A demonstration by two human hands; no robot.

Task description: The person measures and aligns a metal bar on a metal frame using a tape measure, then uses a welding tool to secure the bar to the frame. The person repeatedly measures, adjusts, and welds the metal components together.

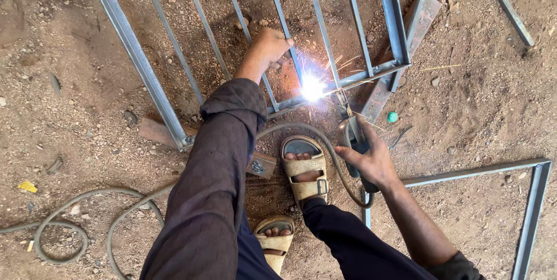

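At the centre of the frame, our left hand grips a bar of the metal grille; our right hand holds the welding holder near the bright spark.

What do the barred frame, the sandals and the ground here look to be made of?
Barred frame: bare grey steel tube, likely; dull metallic sheen, and sparks fly where it is being welded. Sandals: tan, matte moulded rubber or foam, by the look, with a buckle. Ground: dry brown dirt scattered with small stones.

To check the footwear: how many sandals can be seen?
2. One sandal is beside the right hand; the other sandal is lower, partly hidden by the trouser leg.
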